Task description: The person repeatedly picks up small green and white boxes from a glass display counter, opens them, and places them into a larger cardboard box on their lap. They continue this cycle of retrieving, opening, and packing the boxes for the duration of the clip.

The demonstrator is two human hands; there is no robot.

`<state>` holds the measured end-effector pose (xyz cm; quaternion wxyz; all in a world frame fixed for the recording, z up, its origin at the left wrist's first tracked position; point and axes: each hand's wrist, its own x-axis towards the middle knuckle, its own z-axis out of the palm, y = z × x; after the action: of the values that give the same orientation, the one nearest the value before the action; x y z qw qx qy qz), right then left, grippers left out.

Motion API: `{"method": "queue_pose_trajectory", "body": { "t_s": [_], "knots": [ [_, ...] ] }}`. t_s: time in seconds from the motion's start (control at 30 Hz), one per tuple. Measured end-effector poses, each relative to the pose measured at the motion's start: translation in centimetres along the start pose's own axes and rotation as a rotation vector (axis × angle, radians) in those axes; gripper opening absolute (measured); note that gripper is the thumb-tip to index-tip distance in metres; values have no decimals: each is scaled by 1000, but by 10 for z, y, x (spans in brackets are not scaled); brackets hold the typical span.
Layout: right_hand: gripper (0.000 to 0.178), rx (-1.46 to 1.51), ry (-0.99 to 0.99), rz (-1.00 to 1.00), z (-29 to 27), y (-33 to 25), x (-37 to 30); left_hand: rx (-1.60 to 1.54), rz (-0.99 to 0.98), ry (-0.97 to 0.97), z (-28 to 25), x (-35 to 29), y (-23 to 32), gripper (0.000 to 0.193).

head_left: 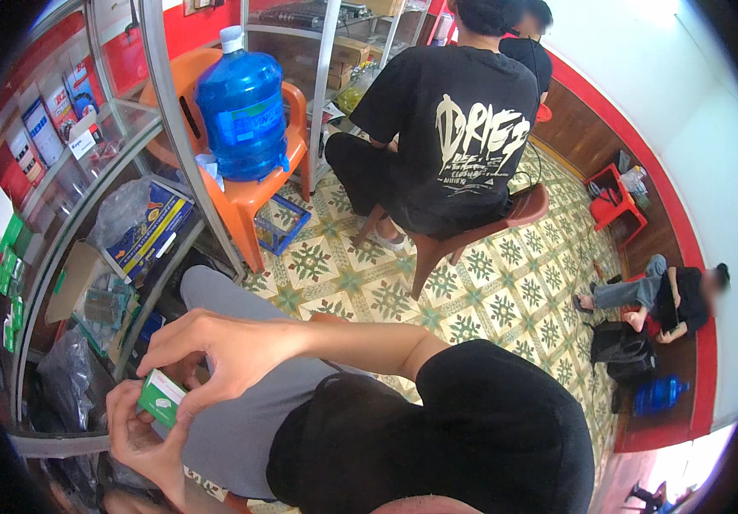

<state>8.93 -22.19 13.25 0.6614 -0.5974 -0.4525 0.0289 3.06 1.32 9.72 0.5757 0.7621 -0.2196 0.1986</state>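
A small green and white cardboard box (161, 399) is held between my two hands, over my lap beside the glass cabinet. My left hand (136, 441) closes round it from below, with the thumb along its near side. From above, my right hand (232, 347) grips its upper edge and side with bent fingers and thumb. Whatever may be inside the box is hidden. Similar small green boxes (11, 278) stand on the cabinet shelf to the left, near an opened white and green carton (5, 218).
The glass cabinet (206, 201) holds cartons and plastic bags at my left. A blue water bottle (245, 116) stands on an orange chair (296, 128). A person in black (463, 128) sits ahead on a brown chair (527, 206); another person (681, 300) sits far right.
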Motion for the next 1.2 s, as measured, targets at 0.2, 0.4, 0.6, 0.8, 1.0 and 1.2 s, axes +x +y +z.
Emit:
{"method": "queue_pose_trajectory", "body": {
  "t_s": [0.2,0.4,0.6,0.8,1.0,1.2],
  "knots": [
    [66,-80,-48,-87,-7,-2,1,-97,7,6,-1,3,-7,68],
    [63,-116,-25,-64,-6,1,3,-130,-40,12,-3,2,-10,69],
    [48,-119,-20,-61,-6,0,0,-175,-59,-10,0,2,-7,72],
    [45,-79,24,-115,-5,4,1,-234,-206,1,1,0,0,77],
    [50,-128,-5,-124,-10,4,1,-210,-128,11,14,7,6,66],
    [49,-239,-25,-28,-10,-3,1,-467,-58,-24,23,12,17,64]
  ]
}}
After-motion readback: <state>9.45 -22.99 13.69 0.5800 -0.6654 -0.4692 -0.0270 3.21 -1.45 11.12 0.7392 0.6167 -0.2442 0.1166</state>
